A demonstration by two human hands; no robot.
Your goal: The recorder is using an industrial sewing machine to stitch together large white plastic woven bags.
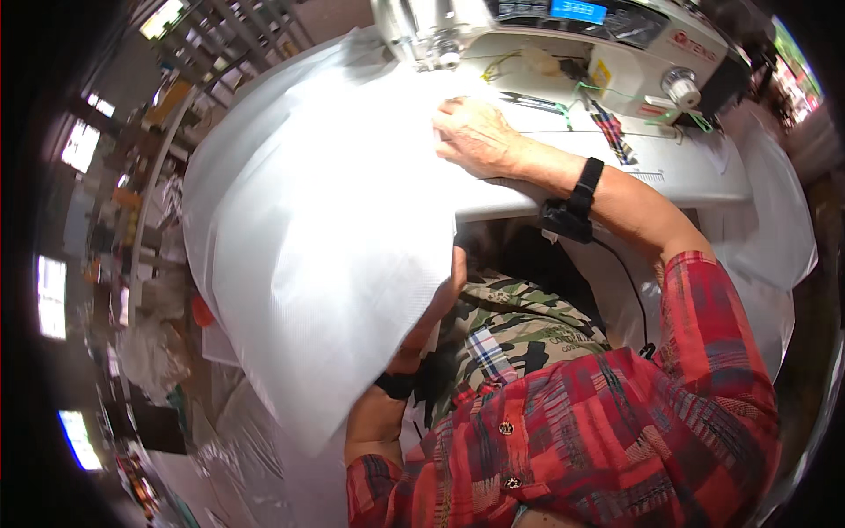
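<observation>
The right hand (475, 136) lies flat, fingers together, pressing the edge of the white fabric (317, 229) just below the sewing machine (546, 26). The left hand is hidden beneath the hanging fabric; its grip cannot be told. Scissors (532, 103) lie just beyond the right hand.

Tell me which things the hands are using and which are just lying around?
In use: white fabric sheet, pressed flat by the right hand; the left hand is hidden under it; sewing machine.

Lying about: scissors, pens, green thread on the machine table.

Red plaid shirt (616, 422), black wrist strap (576, 201) with cable.
</observation>
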